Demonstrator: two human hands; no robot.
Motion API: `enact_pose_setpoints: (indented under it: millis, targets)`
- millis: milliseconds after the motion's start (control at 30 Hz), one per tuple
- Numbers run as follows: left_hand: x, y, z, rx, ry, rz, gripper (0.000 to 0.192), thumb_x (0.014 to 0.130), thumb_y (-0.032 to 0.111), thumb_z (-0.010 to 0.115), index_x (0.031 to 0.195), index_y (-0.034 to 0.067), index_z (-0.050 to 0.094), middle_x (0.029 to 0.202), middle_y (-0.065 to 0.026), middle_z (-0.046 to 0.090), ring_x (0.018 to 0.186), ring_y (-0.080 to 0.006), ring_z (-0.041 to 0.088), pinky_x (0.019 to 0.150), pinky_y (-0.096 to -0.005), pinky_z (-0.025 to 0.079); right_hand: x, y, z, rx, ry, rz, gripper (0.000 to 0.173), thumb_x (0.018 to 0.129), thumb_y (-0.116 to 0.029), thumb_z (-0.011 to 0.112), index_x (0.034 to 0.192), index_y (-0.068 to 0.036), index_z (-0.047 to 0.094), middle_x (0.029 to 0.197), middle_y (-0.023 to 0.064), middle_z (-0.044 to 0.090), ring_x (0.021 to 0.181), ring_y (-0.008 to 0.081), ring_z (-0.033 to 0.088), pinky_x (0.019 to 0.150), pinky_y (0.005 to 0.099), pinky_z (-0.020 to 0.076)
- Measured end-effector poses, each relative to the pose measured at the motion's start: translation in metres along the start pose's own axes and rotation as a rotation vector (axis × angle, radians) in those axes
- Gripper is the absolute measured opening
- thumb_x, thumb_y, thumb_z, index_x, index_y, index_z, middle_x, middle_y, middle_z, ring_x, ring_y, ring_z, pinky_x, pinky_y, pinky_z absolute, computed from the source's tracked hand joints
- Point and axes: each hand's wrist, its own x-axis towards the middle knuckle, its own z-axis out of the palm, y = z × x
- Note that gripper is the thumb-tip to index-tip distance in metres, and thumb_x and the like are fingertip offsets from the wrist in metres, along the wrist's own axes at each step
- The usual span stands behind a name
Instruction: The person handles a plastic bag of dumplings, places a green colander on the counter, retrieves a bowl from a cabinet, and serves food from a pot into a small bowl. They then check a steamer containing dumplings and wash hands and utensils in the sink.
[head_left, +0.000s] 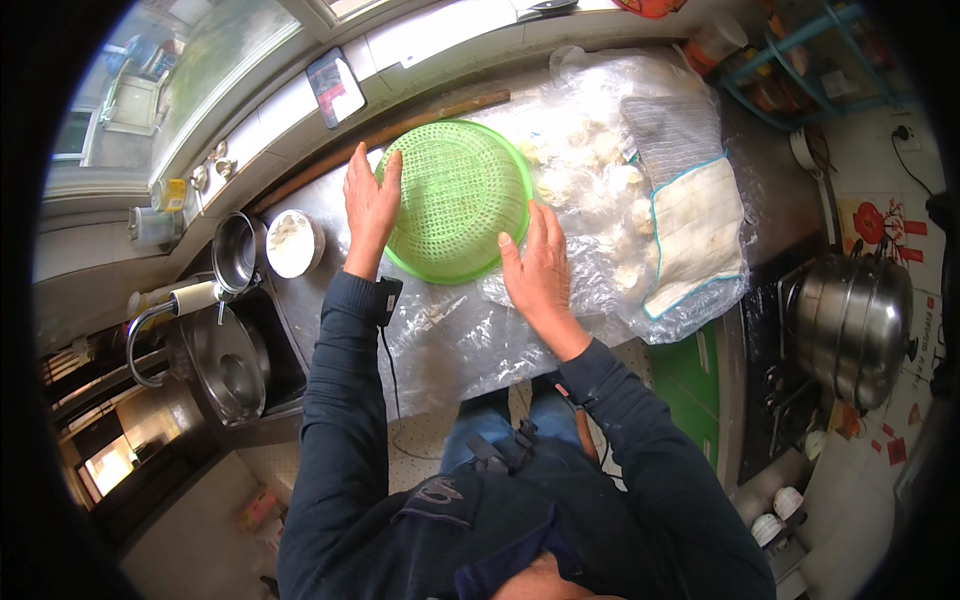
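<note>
A green plastic colander (457, 199) lies upside down on the metal countertop (442, 352), which has white powder smeared on it. My left hand (373, 202) is at the colander's left edge, fingers spread. At its right edge is my right hand (538, 262), thumb and fingers apart; whether either hand touches the rim is hard to tell. Right of the colander, pale lumps (592, 172) lie under or in clear plastic sheeting (592, 300). A white cloth with a blue edge (697, 232) and a grey striped cloth (667, 135) rest on the plastic.
A wooden rolling pin (427, 120) lies behind the colander. On the left are a bowl of white powder (294, 244), a metal pot (238, 251) and a sink (285, 375) with a faucet (142, 330). A phone (336, 88) leans near the sill. A large steel steamer pot (855, 330) stands at right.
</note>
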Motion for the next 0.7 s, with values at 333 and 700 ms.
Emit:
enact_pose_setpoints:
  millis: [333, 700]
  targets:
    - [-0.092, 0.058, -0.044, -0.198, -0.159, 0.198, 0.058, 0.099, 0.025, 0.070, 0.147, -0.002, 0.052, 0.150, -0.0253, 0.055, 0.141, -0.0405, 0.050, 0.119, -0.0465, 0.039, -0.017, 0.052, -0.021, -0.342, -0.108, -0.234, 0.058, 0.097, -0.028, 0.071, 0.147, -0.006, 0.053, 0.156, 0.0244, 0.043, 0.145, 0.0427, 0.041, 0.120, 0.0541, 0.0345]
    - [-0.261, 0.014, -0.138, -0.185, -0.325, -0.178, 0.034, 0.103, 0.017, 0.066, 0.132, -0.001, 0.068, 0.130, -0.0196, 0.072, 0.122, -0.0302, 0.068, 0.106, -0.0391, 0.051, -0.105, 0.078, -0.135, 0.067, -0.279, -0.269, 0.023, 0.097, -0.018, 0.069, 0.116, -0.005, 0.073, 0.110, 0.0131, 0.073, 0.106, 0.0350, 0.069, 0.091, 0.0439, 0.0554]
